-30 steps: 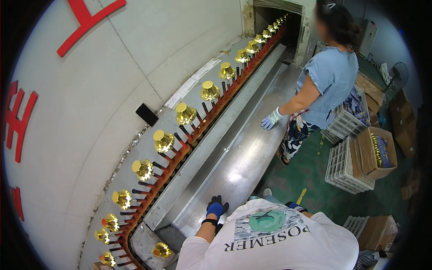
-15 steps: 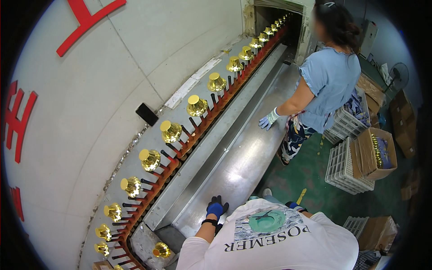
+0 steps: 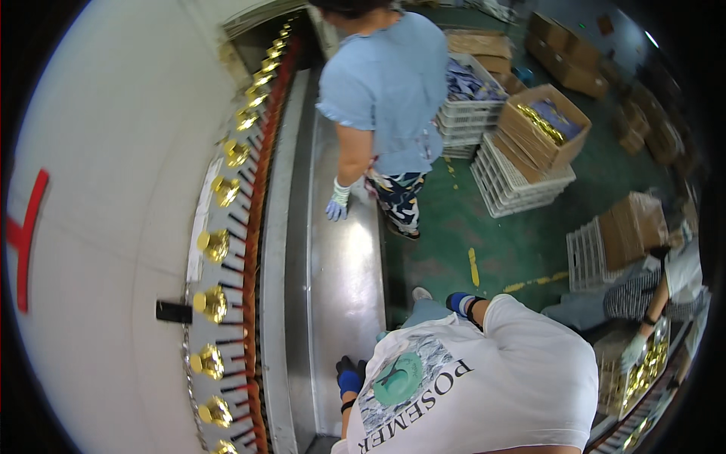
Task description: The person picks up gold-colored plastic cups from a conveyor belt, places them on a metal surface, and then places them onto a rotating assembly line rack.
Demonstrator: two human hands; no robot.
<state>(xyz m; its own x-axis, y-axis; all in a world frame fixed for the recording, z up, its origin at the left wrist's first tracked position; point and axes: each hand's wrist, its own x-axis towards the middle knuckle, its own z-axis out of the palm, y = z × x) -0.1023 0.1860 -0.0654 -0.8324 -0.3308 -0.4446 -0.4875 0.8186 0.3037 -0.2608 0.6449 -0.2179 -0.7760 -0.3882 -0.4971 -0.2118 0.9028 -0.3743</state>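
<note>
My left hand [image 3: 349, 376], in a black and blue glove, rests at the long shiny metal table [image 3: 344, 291] with its fingers apart and nothing in them. My right hand [image 3: 463, 304], in a similar glove, hangs beside my body over the floor; its fingers are mostly hidden by its angle. Left of the table, a conveyor [image 3: 257, 287] with orange-brown links and dark rods runs away from me. Shiny gold bell-shaped pieces [image 3: 210, 304] stand in a row along it, and neither hand touches them.
A co-worker in a blue top [image 3: 393, 91] stands ahead, a gloved hand [image 3: 338, 203] on the table. Stacked white crates [image 3: 522, 185] and an open carton [image 3: 541, 140] sit right. Another person's gloved hand [image 3: 634, 352] reaches to gold pieces. A dark phone-like object [image 3: 174, 311] lies left.
My view has turned to the right, so the conveyor and co-worker appear further left. Another person at the right has come into view. My left hand stays at the table.
</note>
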